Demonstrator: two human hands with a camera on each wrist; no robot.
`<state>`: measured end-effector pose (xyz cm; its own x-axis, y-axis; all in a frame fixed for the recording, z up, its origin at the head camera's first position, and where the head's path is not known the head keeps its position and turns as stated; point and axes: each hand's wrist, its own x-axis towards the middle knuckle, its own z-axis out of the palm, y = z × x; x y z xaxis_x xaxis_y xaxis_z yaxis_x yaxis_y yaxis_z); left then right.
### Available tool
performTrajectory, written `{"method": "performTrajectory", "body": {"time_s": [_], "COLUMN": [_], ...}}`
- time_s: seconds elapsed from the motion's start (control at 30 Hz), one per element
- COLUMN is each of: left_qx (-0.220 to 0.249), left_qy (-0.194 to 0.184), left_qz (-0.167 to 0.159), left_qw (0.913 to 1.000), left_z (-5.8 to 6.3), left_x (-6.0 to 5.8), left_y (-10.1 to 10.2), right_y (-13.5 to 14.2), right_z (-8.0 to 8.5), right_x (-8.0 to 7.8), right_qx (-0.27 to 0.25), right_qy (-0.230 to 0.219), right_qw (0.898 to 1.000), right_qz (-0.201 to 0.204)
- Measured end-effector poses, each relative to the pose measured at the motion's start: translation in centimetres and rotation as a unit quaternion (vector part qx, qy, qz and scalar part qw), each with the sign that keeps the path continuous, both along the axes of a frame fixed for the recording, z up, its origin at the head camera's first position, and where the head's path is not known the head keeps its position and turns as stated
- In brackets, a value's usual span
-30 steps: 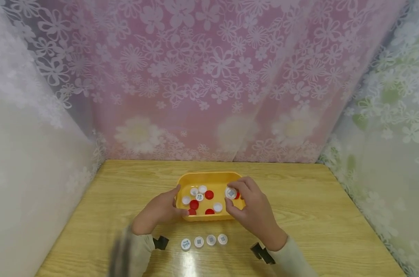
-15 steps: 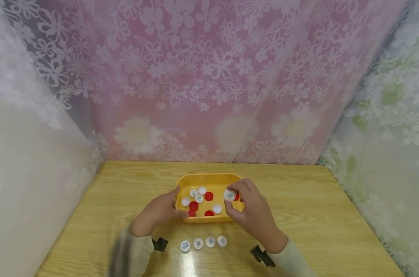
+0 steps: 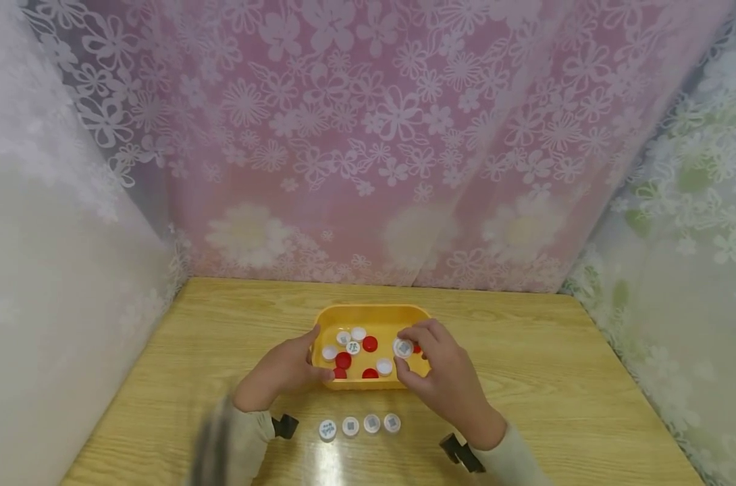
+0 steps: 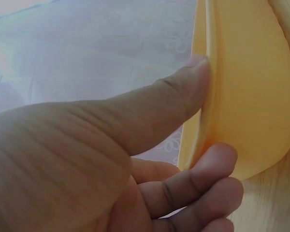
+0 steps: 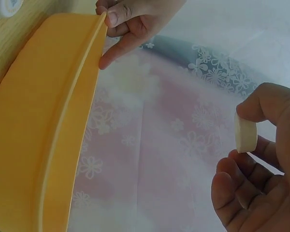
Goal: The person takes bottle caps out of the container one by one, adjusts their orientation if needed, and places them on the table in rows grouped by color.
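A yellow plastic tray holds several white bottle caps and red bottle caps. At its left end my left hand grips the rim; in the left wrist view the thumb lies over the rim and fingers bend against the outer wall. My right hand pinches a white bottle cap between thumb and fingertips, held above the tray's right part. A grey printed square shows on that cap's face. The right wrist view gives the cap edge-on. The hand partly covers the tray's right end.
On the wooden table, between tray and person, several white caps with grey or blue print lie in a row. Floral curtains hang behind the table and at both sides. Dark wrist mounts sit on both wrists.
My right hand has lowered the white bottle cap very slightly. My left hand stays on the tray rim. The whole head view has shifted a little.
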<state>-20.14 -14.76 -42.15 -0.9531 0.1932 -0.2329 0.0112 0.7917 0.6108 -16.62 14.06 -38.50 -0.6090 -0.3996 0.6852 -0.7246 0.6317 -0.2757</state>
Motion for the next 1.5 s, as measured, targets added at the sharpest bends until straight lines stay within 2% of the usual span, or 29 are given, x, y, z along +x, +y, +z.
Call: {"method": "performTrajectory", "body": {"time_s": [0.17, 0.3, 0.5, 0.63, 0.73, 0.83, 0.93, 1.03, 1.17, 1.37, 1.5], "left_qx": [-0.012, -0.003, 0.006, 0.002, 0.000, -0.005, -0.006, -0.007, -0.006, -0.005, 0.003], "left_qy": [0.002, 0.006, 0.017, 0.026, 0.024, 0.018, 0.017, 0.018, 0.018, 0.016, 0.012], "left_qz": [-0.006, -0.015, -0.024, -0.034, -0.033, -0.028, -0.031, -0.032, -0.032, -0.034, -0.038], "left_qw": [0.9999, 0.9999, 0.9995, 0.9991, 0.9992, 0.9994, 0.9993, 0.9993, 0.9993, 0.9993, 0.9992], "left_z": [0.0, -0.1, -0.2, 0.0, 0.2, 0.3, 0.3, 0.5, 0.3, 0.0, -0.1], "left_x": [-0.1, -0.3, -1.0, -1.1, -0.9, -0.8, -0.8, -0.7, -0.6, -0.4, -0.4], "left_y": [0.0, 0.0, 0.2, 0.1, -0.1, -0.3, -0.3, -0.3, -0.4, -0.6, -0.6], "right_y": [-0.3, -0.3, 1.4, 3.3, 3.9, 3.9, 3.7, 3.6, 3.5, 2.8, 2.3], "right_z": [-0.3, -0.7, -1.5, -2.9, -4.3, -5.7, -7.0, -8.1, -8.9, -8.8, -8.6], "right_x": [0.3, 0.7, 1.7, 2.1, 2.4, 2.6, 2.6, 2.5, 2.6, 2.7, 2.6], "right_qx": [0.012, -0.002, 0.015, 0.036, 0.055, 0.086, 0.124, 0.162, 0.193, 0.208, 0.226], "right_qy": [-0.024, -0.035, -0.071, -0.095, -0.156, -0.226, -0.263, -0.263, -0.240, -0.214, -0.203], "right_qw": [1.000, 0.999, 0.997, 0.994, 0.984, 0.966, 0.951, 0.946, 0.948, 0.952, 0.951], "right_qz": [0.011, 0.020, -0.010, -0.039, -0.068, -0.094, -0.109, -0.103, -0.086, -0.071, -0.057]}}
